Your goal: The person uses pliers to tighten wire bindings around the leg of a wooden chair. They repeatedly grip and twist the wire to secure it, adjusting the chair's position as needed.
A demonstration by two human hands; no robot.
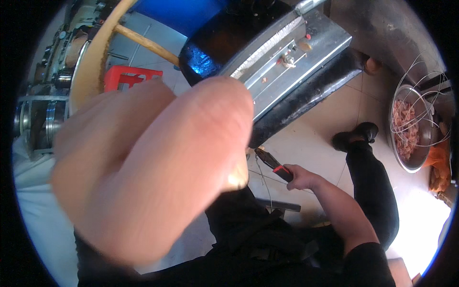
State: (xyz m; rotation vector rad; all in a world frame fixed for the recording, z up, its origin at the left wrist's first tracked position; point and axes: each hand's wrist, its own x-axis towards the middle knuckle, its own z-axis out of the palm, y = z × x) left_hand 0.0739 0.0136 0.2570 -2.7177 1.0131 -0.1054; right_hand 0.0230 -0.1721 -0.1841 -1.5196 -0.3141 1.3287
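My right hand [302, 177] grips the black and red handles of a pair of pliers [273, 164]. The plier jaws point up and left, close under the front end of a black metal frame [283, 114]. A thin wire [263, 179] hangs down from near the jaws; whether they pinch it cannot be told. Very near the camera, my left hand and arm [161, 154] fill much of the left side, blurred, with no fingers clearly told apart. Beyond them lies a long metal plate with a slot and bolt [287, 61], bearing small scraps.
On the right stands a steel bowl [428, 154] with chopped raw meat, loops of wire [417, 91] above it. A red plastic stool [116, 77] and a wooden bar [147, 43] lie left. Behind is a blue container [172, 12]. My shoe [365, 132] rests on the tiled floor [312, 140].
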